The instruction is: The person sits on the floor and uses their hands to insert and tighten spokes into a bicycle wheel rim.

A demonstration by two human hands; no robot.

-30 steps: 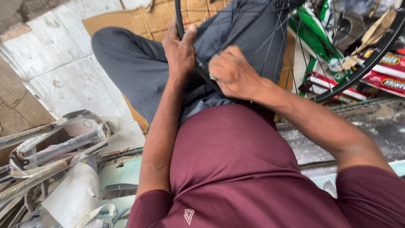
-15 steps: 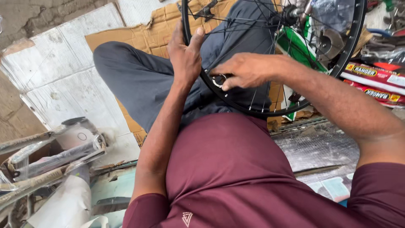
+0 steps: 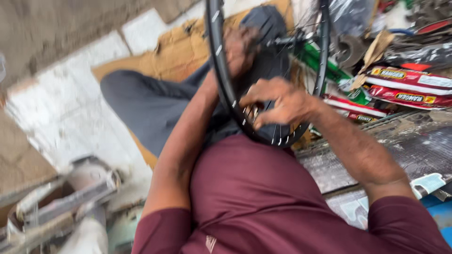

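Since half a second ago the view has swung and blurred, and the wheel [image 3: 221,70] now stands steeper and closer, its black rim running up past the top edge. It rests upright on the person's lap, against the grey trousers [image 3: 150,108], with the hub [image 3: 287,40] high in the middle and thin spokes [image 3: 306,94] fanning down to the rim.

The left hand [image 3: 240,49] has shifted up behind the rim and seems to be pressed against it or curled round it; blur hides the fingers, so I cannot tell how far they are closed. The right hand [image 3: 278,101] is down at the lower rim, fingers bent and pinched among the spokes near the nipples. Something small may be between the fingertips, but it does not show clearly.

Beside the right arm lie red and white packets [image 3: 405,84], a green frame part [image 3: 329,66] and dark scrap. Brown cardboard [image 3: 174,51] covers the floor under the legs, and grey metal parts [image 3: 70,197] sit at lower left.

My judgement of the risks: with only a lap and one hand steadying it, the wheel could roll or tip sideways into the clutter. Fingers tucked between spokes could get nipped if the rim turns suddenly.
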